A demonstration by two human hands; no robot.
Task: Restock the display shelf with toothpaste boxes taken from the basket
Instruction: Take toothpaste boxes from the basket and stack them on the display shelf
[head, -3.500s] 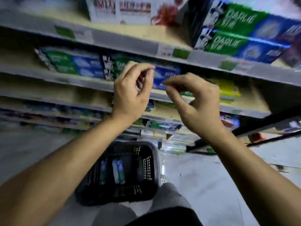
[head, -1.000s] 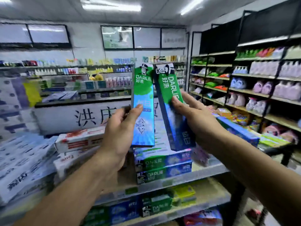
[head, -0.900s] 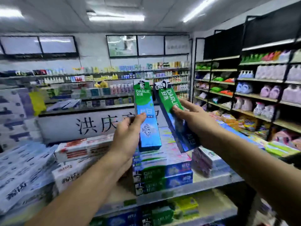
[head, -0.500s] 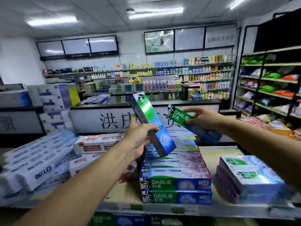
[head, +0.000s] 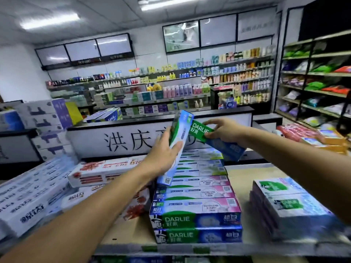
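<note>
White boxes [head: 28, 196] piled far left on shelf [head: 245, 179], red-white boxes [head: 106, 171] next. Left grip [head: 163, 154] wrapped round toothpaste box [head: 180, 135], tilted near-upright at left edge of Darlie stack [head: 195, 207]. Right grip [head: 224, 131] pinching second toothpaste box [head: 199, 130] by green end, slanted above back of stack. Another pile [head: 290, 205] far right.

Glossy printed cardboard toothpaste boxes [head: 195, 219]

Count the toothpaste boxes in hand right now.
2. One green-and-blue cardboard Darlie toothpaste box tilts in the left hand; a second matching box is in the right hand, both over the stacked Darlie boxes on the shelf. None looks hidden.
</note>
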